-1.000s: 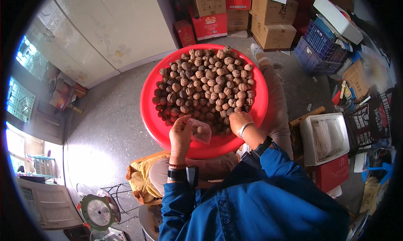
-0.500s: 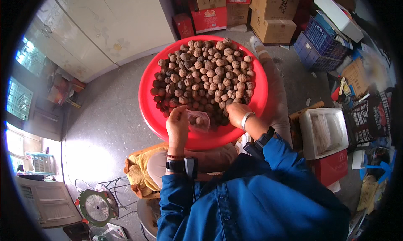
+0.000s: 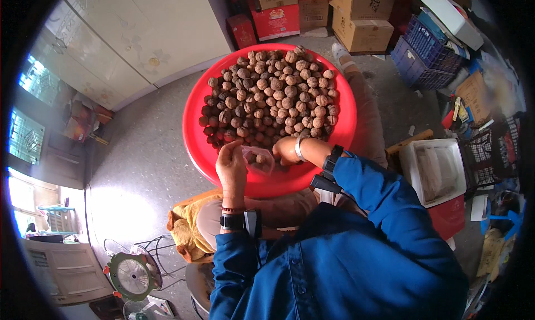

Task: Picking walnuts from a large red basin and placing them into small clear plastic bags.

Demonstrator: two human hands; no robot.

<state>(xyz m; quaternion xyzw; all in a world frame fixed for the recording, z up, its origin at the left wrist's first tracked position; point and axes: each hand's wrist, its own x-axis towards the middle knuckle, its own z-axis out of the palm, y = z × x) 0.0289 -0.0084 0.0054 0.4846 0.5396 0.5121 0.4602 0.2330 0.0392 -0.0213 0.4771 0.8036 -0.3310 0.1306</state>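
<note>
A wide red plastic basin (image 3: 192, 119) is heaped with brown walnuts (image 3: 273, 91). Over its near part, my left hand (image 3: 230, 167) pinches the edge of a small clear plastic bag (image 3: 259, 159), which has a few walnuts inside. My right hand (image 3: 290, 150) is just right of the bag, low over the near walnuts. Its fingers curl downward, and their tips are hidden, so what they hold cannot be made out.
Cardboard boxes (image 3: 365, 35) and red cartons (image 3: 277, 22) stand beyond the basin. Blue crates (image 3: 422, 64) are stacked at the far right, with a white foam box (image 3: 409, 169) nearer. A fan (image 3: 132, 275) stands at lower left, by a yellow cloth (image 3: 192, 225).
My right hand has moved left from the walnuts on the near right side to beside the bag. My left hand still holds the bag, shifted slightly left.
</note>
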